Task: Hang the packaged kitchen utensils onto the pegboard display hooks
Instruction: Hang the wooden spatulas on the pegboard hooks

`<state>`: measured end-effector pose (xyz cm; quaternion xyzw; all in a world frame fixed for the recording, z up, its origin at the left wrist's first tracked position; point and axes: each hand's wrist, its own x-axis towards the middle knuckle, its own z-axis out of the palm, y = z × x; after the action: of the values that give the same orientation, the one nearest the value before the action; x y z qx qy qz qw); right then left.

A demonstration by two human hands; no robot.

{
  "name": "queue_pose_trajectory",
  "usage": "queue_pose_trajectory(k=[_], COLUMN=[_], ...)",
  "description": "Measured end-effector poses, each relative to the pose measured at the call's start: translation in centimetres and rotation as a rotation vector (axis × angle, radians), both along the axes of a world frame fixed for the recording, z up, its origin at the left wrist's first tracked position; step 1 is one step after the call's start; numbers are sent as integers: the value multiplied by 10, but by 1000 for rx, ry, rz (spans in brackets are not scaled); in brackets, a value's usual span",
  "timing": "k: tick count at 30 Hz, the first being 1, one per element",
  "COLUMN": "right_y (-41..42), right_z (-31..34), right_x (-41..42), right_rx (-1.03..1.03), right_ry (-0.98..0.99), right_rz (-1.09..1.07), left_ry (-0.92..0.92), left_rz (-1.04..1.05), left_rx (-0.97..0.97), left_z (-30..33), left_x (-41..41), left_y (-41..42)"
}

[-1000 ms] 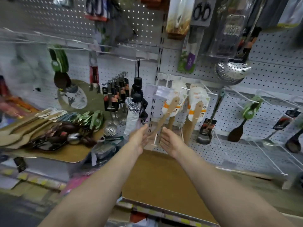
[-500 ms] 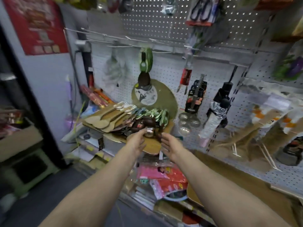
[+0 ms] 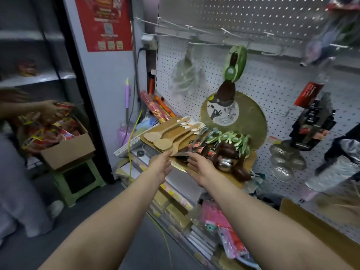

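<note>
A heap of packaged utensils lies on a brown board: pale wooden spoons [image 3: 167,137] at the left, dark spoons with green card tags [image 3: 231,147] at the right, and a steel ladle [image 3: 226,162] in front. My left hand [image 3: 160,162] reaches out with straight fingers, its tips at the bowl of a wooden spoon. Just right of it, my right hand [image 3: 200,166] stretches open toward the dark packaged utensils and holds nothing. On the white pegboard [image 3: 272,78] one green-tagged dark spoon [image 3: 231,75] hangs from a hook above the heap. Several wire hooks [image 3: 194,29] along the top rail stand bare.
A round golden board [image 3: 251,117] leans on the pegboard behind the heap. Steel skimmers [image 3: 286,160] and black packaged tools [image 3: 311,125] hang at the right. At the far left another person's hand [image 3: 49,110] works over a cardboard box [image 3: 68,149] on a green stool [image 3: 78,180]. Packets fill the low shelf below.
My view has swung left from the hanging spatulas to the utensil heap. Both hands, empty throughout, have reached forward and now arrive at the heap's front edge.
</note>
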<state>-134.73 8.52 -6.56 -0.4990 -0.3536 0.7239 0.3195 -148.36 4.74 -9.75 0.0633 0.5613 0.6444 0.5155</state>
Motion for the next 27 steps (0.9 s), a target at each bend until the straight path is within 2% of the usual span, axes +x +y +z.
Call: queue_pose_trajectory(k=[10, 16, 27], right_y=[123, 176, 243], right_z=[0, -27, -74], right_x=[-75, -109, -177], right_rx=[-85, -131, -238], right_ry=[21, -10, -88], right_rz=[-33, -71, -310], left_ry=[65, 79, 64], left_rz=[-41, -138, -614], left_rx=[-87, -113, -197], left_z=[13, -6, -43], left_x=[-79, -118, -168], left_y=[116, 179, 303])
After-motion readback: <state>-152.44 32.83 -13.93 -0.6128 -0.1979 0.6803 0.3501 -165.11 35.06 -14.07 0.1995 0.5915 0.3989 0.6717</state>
